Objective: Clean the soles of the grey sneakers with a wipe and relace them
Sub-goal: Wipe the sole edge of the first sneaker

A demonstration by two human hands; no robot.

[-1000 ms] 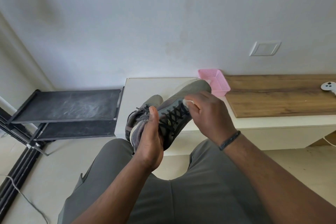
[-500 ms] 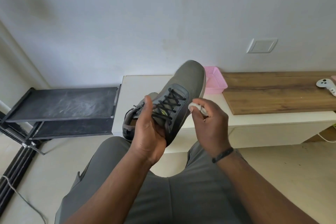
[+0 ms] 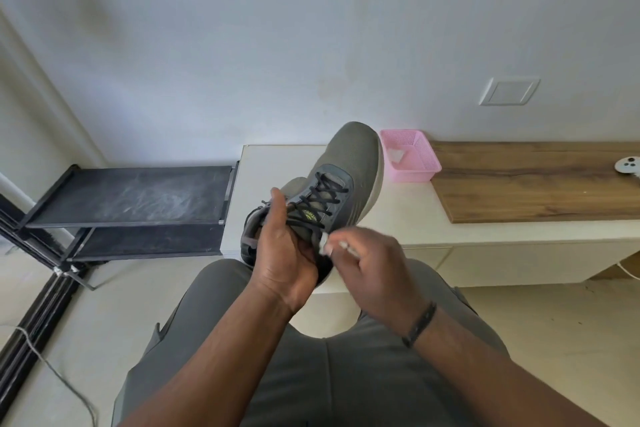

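We see the grey sneaker (image 3: 341,184) gripped at its heel by the left hand (image 3: 282,253) — toe pointing up and away (laces facing us) — with the right hand (image 3: 372,270), pinching a wipe (image 3: 325,243), just beside its heel-side edge

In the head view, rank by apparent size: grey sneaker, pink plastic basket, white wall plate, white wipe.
1. Grey sneaker with black laces, though it is nearest the camera.
2. Pink plastic basket.
3. White wall plate, nearly basket-sized.
4. White wipe, mostly hidden in the right hand.
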